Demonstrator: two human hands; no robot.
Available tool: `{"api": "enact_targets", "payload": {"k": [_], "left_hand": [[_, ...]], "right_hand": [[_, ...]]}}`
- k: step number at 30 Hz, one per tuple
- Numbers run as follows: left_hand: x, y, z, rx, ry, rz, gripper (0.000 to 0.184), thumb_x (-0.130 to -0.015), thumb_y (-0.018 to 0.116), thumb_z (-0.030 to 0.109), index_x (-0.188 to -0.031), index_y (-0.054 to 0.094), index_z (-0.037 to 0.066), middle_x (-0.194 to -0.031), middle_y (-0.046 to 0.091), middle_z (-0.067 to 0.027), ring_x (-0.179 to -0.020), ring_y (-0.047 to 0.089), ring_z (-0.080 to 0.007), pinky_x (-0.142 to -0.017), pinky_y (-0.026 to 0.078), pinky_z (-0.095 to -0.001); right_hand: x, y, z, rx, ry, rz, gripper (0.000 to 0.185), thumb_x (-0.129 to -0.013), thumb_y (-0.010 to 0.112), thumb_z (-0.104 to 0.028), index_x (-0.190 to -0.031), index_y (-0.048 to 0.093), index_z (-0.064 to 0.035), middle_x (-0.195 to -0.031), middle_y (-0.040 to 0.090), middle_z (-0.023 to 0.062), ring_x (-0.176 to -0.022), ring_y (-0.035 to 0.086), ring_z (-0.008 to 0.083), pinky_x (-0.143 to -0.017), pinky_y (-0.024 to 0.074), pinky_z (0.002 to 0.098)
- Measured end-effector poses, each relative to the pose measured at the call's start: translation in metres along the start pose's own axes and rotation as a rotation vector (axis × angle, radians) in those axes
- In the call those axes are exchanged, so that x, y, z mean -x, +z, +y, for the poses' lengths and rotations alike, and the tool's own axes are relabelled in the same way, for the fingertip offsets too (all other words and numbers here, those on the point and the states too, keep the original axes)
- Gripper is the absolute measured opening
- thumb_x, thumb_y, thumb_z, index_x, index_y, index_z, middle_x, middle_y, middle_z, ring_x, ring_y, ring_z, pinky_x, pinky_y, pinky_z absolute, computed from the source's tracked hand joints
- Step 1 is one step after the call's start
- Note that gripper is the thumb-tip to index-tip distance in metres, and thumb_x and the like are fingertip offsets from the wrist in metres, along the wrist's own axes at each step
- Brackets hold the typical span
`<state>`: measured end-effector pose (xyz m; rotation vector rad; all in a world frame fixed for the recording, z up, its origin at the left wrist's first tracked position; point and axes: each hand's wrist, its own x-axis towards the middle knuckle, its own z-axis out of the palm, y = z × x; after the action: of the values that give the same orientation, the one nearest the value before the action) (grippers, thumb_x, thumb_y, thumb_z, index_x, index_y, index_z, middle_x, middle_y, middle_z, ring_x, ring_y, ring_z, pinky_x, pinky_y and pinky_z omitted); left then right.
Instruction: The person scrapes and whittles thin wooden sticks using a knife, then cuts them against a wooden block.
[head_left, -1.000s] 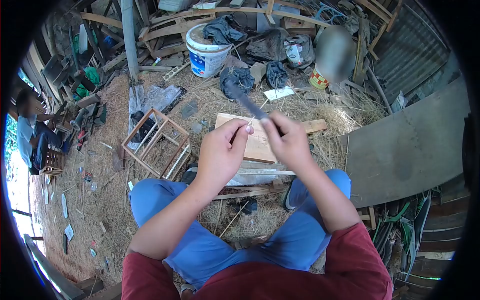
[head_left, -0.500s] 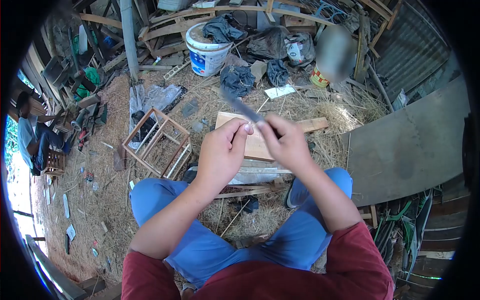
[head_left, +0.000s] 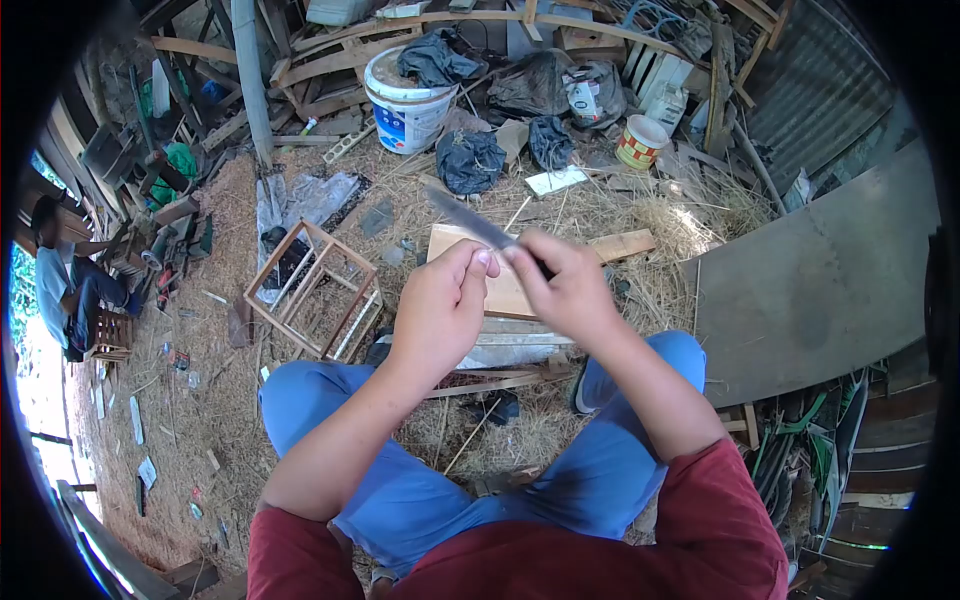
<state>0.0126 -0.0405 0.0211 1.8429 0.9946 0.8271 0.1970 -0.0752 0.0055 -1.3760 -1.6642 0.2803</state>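
Observation:
My right hand (head_left: 562,285) is wrapped round the handle of a knife (head_left: 468,218), whose grey blade is blurred and points up and to the left. My left hand (head_left: 447,300) is pinched on a thin stick (head_left: 518,214) that rises past the blade; its near end is hidden by the fingers. Both hands nearly touch at the knife's base. Behind and below them lies a light wooden block (head_left: 508,291), partly covered by the hands.
A small wooden frame (head_left: 312,290) stands left of my knees. Beyond are a white bucket (head_left: 407,112), black plastic bags (head_left: 470,162) and a yellow-red tub (head_left: 641,142). A large board (head_left: 815,290) is at the right. A person (head_left: 65,280) sits at the far left.
The knife and my right hand have shifted slightly left, with the blade now lower and more slanted. My left hand keeps its pinch. The view has moved a little.

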Motion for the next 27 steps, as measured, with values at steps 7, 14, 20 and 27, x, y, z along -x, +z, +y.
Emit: {"api": "enact_targets", "payload": {"k": [7, 14, 20, 27], "left_hand": [[0.000, -0.001, 0.001, 0.011, -0.019, -0.006, 0.027, -0.113, 0.048, 0.022, -0.097, 0.062, 0.005, -0.064, 0.045, 0.0030, -0.059, 0.039, -0.0046, -0.054, 0.033, -0.0277], [0.001, -0.003, -0.001, 0.040, -0.015, -0.030, 0.029, -0.113, 0.048, 0.023, -0.096, 0.061, 0.005, -0.067, 0.048, 0.0038, -0.062, 0.041, -0.0043, -0.056, 0.034, -0.0266], [0.001, -0.005, -0.006, 0.307, -0.092, -0.136, 0.029, -0.114, 0.048, 0.027, -0.097, 0.061, 0.008, -0.068, 0.045, 0.0076, -0.059, 0.035, -0.0021, -0.053, 0.029, -0.0234], [-0.006, -0.017, 0.002, 0.613, -0.284, -0.293, 0.026, -0.114, 0.050, 0.030, -0.100, 0.058, 0.010, -0.065, 0.037, 0.0115, -0.050, 0.025, -0.0001, -0.045, 0.019, -0.0211]], "right_hand": [[0.001, 0.000, -0.003, 0.060, 0.004, -0.008, 0.021, -0.101, 0.069, -0.022, -0.091, 0.067, -0.0042, -0.067, 0.062, 0.0176, -0.055, 0.062, 0.0331, -0.054, 0.0472, 0.0398], [0.002, -0.001, -0.004, 0.056, 0.098, 0.006, 0.021, -0.101, 0.069, -0.023, -0.092, 0.067, -0.0049, -0.069, 0.062, 0.0182, -0.060, 0.063, 0.0389, -0.056, 0.0485, 0.0431], [-0.006, -0.012, -0.002, 0.033, 0.216, 0.013, 0.019, -0.101, 0.068, -0.022, -0.093, 0.067, -0.0045, -0.070, 0.063, 0.0185, -0.063, 0.065, 0.0400, -0.058, 0.0495, 0.0441], [-0.010, -0.018, -0.004, 0.030, 0.197, 0.018, 0.021, -0.100, 0.069, -0.022, -0.090, 0.065, -0.0041, -0.070, 0.062, 0.0184, -0.060, 0.064, 0.0364, -0.055, 0.0474, 0.0417]]}}
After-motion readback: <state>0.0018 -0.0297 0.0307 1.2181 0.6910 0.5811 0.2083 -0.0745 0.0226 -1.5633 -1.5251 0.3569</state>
